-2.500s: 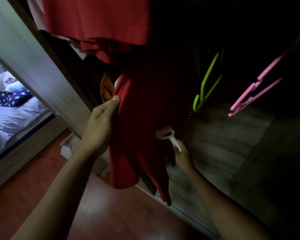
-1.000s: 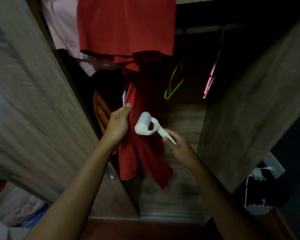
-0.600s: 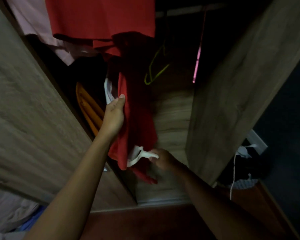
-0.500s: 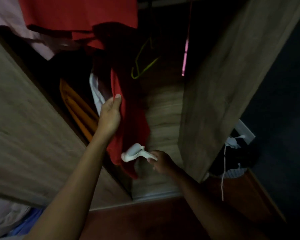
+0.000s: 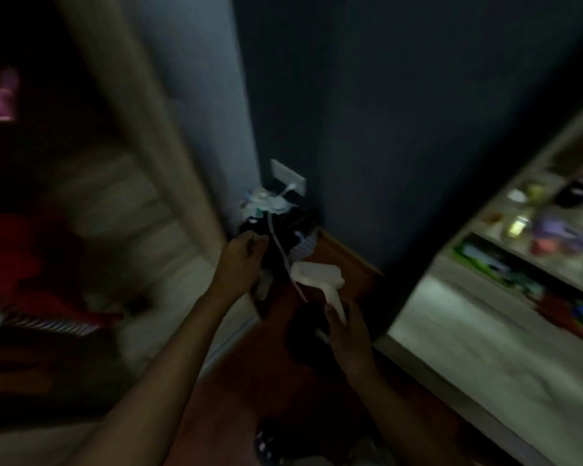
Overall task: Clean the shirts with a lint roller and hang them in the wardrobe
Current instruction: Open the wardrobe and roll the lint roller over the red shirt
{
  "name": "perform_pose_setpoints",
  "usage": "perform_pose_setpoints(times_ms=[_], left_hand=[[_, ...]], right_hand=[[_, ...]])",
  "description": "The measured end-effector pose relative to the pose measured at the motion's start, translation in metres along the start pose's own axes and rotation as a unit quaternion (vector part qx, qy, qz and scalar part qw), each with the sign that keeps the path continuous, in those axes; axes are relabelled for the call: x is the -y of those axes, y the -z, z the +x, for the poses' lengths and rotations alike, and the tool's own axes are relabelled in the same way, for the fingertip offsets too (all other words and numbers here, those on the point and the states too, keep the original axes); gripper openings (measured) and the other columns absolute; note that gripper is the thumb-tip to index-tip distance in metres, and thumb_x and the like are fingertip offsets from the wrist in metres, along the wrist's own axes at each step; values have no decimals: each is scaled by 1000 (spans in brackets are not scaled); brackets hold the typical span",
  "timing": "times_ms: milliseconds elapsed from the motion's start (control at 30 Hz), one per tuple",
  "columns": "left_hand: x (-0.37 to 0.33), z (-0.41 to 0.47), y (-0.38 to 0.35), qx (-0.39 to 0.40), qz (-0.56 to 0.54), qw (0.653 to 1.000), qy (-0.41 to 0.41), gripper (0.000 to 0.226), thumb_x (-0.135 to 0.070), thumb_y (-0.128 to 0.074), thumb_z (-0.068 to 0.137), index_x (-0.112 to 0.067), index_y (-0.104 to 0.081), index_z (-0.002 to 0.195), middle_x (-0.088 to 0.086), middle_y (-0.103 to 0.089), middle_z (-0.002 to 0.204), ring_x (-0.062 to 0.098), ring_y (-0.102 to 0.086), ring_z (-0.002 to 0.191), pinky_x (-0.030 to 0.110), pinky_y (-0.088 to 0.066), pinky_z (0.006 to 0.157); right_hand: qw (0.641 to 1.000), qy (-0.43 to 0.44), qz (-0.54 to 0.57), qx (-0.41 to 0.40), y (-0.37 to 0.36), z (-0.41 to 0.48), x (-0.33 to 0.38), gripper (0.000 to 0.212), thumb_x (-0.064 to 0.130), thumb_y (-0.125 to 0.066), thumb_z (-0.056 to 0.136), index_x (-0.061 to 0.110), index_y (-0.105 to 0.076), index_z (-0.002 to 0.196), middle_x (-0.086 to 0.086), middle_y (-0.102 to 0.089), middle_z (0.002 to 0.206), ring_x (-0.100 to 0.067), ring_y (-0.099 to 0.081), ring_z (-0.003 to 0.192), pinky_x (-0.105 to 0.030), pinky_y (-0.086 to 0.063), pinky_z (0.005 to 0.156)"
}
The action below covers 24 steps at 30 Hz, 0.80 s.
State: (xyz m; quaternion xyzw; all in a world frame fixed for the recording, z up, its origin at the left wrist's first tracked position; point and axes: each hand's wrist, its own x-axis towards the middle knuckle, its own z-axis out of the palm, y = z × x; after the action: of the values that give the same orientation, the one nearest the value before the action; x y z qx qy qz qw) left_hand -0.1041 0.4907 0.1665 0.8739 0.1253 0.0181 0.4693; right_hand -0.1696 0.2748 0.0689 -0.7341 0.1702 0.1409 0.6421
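The wardrobe (image 5: 155,136) and the red shirt (image 5: 11,257) inside it have slid left, so that shirt looks done; the left hand (image 5: 246,253) has left it, curled, its grip too blurry to tell, and the right hand (image 5: 345,327) grips the lint roller (image 5: 317,275).

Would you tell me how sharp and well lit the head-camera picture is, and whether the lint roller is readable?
Head view: dim and underexposed, with heavy motion blur; the shelves at right and red shirt at left are smeared; the lint roller in the right hand is a pale, recognisable blur.
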Motion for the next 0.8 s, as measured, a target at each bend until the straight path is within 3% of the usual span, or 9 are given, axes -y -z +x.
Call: perform_pose_setpoints(times_ms=[67, 133, 233, 300, 367, 467, 567, 700, 800], left_hand=[[-34, 9, -74, 72, 40, 996, -30, 29, -19, -54, 103, 4, -64, 89, 22, -67, 82, 29, -64, 75, 34, -43, 64], [-61, 13, -149, 143, 87, 985, -37, 28, -25, -54, 102, -2, -67, 95, 22, -70, 96, 32, -67, 91, 36, -47, 76], [-88, 10, -255, 191, 166, 962, -106, 42, -54, -45, 95, -18, -64, 85, 12, -70, 93, 33, -65, 92, 39, -48, 85], [-112, 0, -310, 230, 205, 940, -148, 37, -43, -52, 98, -11, -70, 91, 10, -71, 91, 29, -65, 90, 32, -40, 77], [-124, -11, -364, 263, 227, 926, -149, 28, -31, -57, 100, -6, -69, 104, 6, -69, 99, 24, -64, 96, 28, -34, 74], [-111, -22, -437, 289, 248, 909, -166, 45, -38, -54, 99, -3, -62, 127, 21, -62, 126, 39, -57, 118, 39, -39, 96], [-88, -16, -491, 306, 318, 871, -216, 59, -47, -49, 93, -9, -57, 137, 23, -58, 133, 43, -58, 115, 50, -50, 90], [-75, -3, -520, 344, 413, 810, -236, 65, -51, -49, 95, -20, -36, 152, 14, -25, 163, 39, -26, 147, 57, -28, 114], [-61, -1, -526, 383, 428, 791, -211, 73, -57, -39, 99, -22, -16, 159, 11, 0, 169, 38, -1, 154, 64, -13, 118]], right_hand=[[997, 6, 19, -73, 59, 9, -5, 22, 33, -54, 100, 23, -54, 120, 4, -64, 105, -9, -63, 94, -18, -50, 71], [990, 1, 23, -136, 115, 19, -12, 17, 28, -52, 102, 26, -50, 118, 10, -60, 100, -2, -59, 88, -13, -44, 64], [974, -33, 34, -221, 191, 34, -30, 20, 23, -52, 102, 19, -49, 121, 14, -55, 94, -7, -57, 82, -10, -41, 62], [962, -58, 39, -264, 234, 43, -46, 22, 22, -53, 101, 14, -48, 121, 6, -58, 96, -17, -59, 85, -11, -41, 59], [953, -76, 47, -291, 270, 53, -62, 23, 25, -53, 101, 14, -47, 119, 2, -60, 96, -16, -60, 81, -13, -44, 58], [942, -96, 53, -319, 309, 68, -87, 25, 29, -55, 100, 15, -46, 119, 4, -61, 97, -17, -62, 84, -29, -49, 71], [925, -98, 43, -365, 331, 82, -105, 29, 22, -56, 99, 5, -47, 121, 1, -58, 94, -17, -58, 80, -29, -40, 72], [918, -123, 58, -372, 344, 101, -117, 31, 25, -56, 97, 11, -45, 122, -2, -61, 96, -22, -61, 79, -34, -48, 70], [921, -120, 71, -363, 345, 110, -123, 36, 26, -58, 95, 16, -44, 126, -3, -63, 102, -21, -64, 81, -35, -52, 70]])
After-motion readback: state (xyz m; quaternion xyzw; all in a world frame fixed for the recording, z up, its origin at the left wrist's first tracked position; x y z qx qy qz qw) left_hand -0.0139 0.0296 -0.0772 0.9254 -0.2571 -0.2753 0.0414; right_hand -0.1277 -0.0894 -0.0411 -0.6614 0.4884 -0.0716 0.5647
